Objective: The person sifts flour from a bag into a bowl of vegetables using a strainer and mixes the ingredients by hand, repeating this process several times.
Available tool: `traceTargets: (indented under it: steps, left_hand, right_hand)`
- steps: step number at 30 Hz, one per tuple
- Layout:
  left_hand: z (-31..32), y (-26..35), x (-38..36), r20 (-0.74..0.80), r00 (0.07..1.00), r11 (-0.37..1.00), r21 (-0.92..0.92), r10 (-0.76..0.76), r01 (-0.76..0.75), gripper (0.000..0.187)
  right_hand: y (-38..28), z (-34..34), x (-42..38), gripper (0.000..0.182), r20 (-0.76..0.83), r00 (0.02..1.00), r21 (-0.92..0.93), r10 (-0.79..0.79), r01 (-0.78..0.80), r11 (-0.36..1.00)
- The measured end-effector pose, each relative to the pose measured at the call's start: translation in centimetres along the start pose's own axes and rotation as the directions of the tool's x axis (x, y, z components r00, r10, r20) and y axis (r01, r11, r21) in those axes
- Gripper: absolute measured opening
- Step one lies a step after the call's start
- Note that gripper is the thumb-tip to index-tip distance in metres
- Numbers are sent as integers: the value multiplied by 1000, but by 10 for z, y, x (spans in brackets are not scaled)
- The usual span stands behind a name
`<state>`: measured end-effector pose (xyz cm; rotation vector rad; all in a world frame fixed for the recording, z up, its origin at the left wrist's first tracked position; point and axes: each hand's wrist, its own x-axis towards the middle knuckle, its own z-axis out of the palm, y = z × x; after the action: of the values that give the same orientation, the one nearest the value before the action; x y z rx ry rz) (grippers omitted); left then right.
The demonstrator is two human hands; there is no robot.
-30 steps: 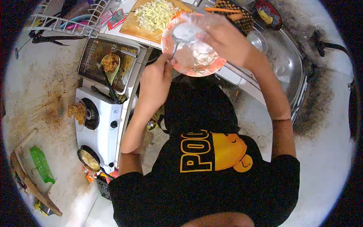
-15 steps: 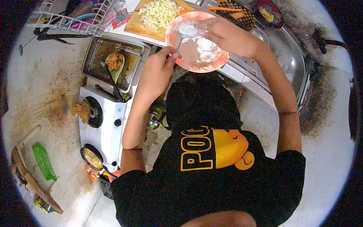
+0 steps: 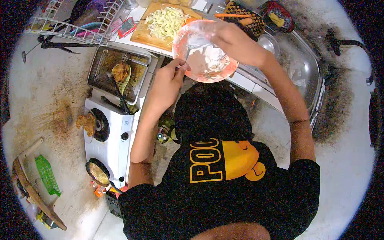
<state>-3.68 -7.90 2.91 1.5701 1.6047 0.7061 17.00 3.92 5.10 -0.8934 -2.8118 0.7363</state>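
A pink-and-white bowl (image 3: 230, 71) with white powder (image 3: 212, 56) and some pale, wet-looking stuff in it is at the counter's front edge. My left hand (image 3: 170, 80) pinches something thin and dark, perhaps a utensil handle, at the bowl's left rim. Over the bowl's upper right part is my right hand (image 3: 236, 42), its fingers curled and blurred; what they hold, if anything, cannot be made out. Behind the bowl, shredded cabbage (image 3: 166, 22) lies on a wooden board (image 3: 140, 36).
On the left are a metal tray (image 3: 94, 72) with a strainer of fried food (image 3: 121, 72), a white stove (image 3: 116, 150) and a small pan (image 3: 98, 173). A metal sink (image 3: 308, 68) is at right; carrots (image 3: 234, 15) lie behind the bowl.
The view has shifted slightly, so the counter and stove sit a little lower. Both hands remain at the bowl, and my right hand has moved slightly over it.
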Motion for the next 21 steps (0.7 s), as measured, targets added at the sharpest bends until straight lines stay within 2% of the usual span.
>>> traceTargets:
  steps: [1,2,3,4,5,6,7,8,9,10,11,12,13,14,16,18,19,21]
  left_hand:
    - [-1,3,0,28,996,996,9,-83,83,21]
    - [-2,5,1,24,996,997,6,-83,83,21]
    - [-3,7,0,48,991,992,4,-124,124,20]
    - [-4,8,-1,72,984,986,5,-165,165,20]
    - [1,4,-2,65,984,986,5,-167,167,20]
    - [10,-4,-3,3,1000,1000,-23,-14,14,20]
    - [14,-10,-4,-93,987,991,-28,130,-133,20]
    - [13,-10,-5,-32,999,999,-26,23,-24,20]
    - [12,-13,-5,0,995,995,5,104,-104,20]
    - [15,-13,-7,0,997,996,52,72,-72,20]
    - [15,-14,-7,34,995,992,77,93,-96,19]
    - [9,-1,-8,75,997,988,153,-7,-4,17]
    - [21,-12,-6,22,999,999,34,37,-38,16]
    - [21,-11,-10,-38,999,1000,19,26,-25,17]
    - [17,-8,-18,-117,993,1000,-4,10,-11,18]
    - [18,-5,-19,-20,998,998,18,-54,54,22]
    - [21,-5,-20,-23,999,999,16,-48,48,22]
    - [26,-10,-27,-62,998,994,-106,12,-18,23]
  right_hand:
    - [-1,-1,-1,32,-187,982,25,-40,46,999]
    - [-2,-2,-1,32,-365,928,44,-76,99,994]
    - [-3,-3,-1,32,-364,928,44,-81,104,994]
    - [-6,-5,-1,31,-46,998,34,41,-39,999]
    - [-8,-6,-1,32,272,947,-23,168,-168,985]
    - [-8,-1,-6,32,275,950,-29,150,-147,989]
    - [-4,6,-13,31,-43,998,-22,50,-51,998]
    - [-5,7,-12,30,-353,931,-29,-92,87,996]
    - [-15,-1,-15,38,-321,946,40,-54,70,997]
    - [-10,7,-20,41,-291,957,-31,-14,6,1000]
    - [10,28,-32,38,-220,962,-203,164,-209,957]
    - [8,25,-29,37,-137,975,-160,175,-196,967]
    - [39,34,-27,35,-94,991,145,96,-82,986]
    - [22,19,-25,34,-84,995,-83,52,-59,995]
    - [-6,8,-22,36,-65,944,-131,322,-328,935]
    - [-3,8,-27,38,-54,961,-112,270,-275,955]
    - [-2,8,-31,41,-48,967,-82,251,-254,964]
    - [0,9,-34,43,-40,970,-59,240,-242,969]
